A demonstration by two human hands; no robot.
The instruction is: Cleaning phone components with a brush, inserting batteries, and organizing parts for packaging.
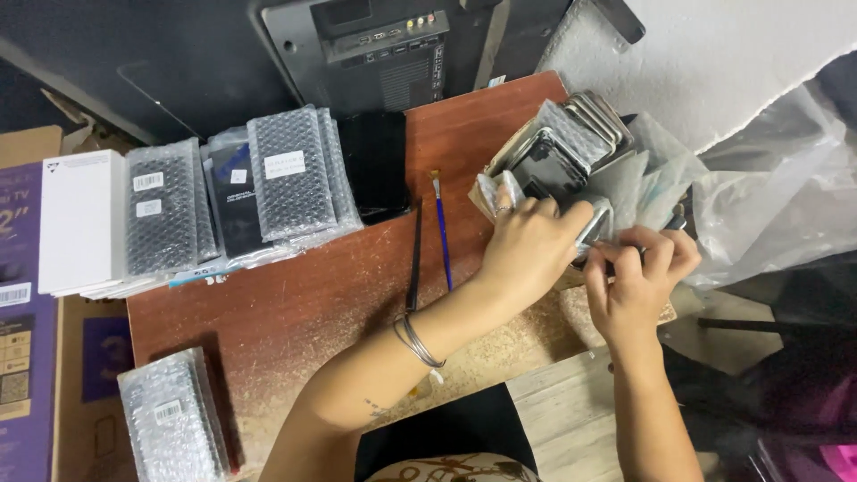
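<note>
A row of flat phone parts (571, 147) stands on edge in a small box, packed close so they stay upright, and the left hand (534, 243) is curled on the near end of that row, pinching one part, with a ring and thin bangles (418, 341) on that arm. Just beside it, the right hand (641, 277) is closed around a small dark piece, maybe to steady it. Off past the left hand lie a blue brush (443, 228), a black stick (415, 259), and bubble-wrapped packs (290, 174) on the red-brown table (295, 303).
</note>
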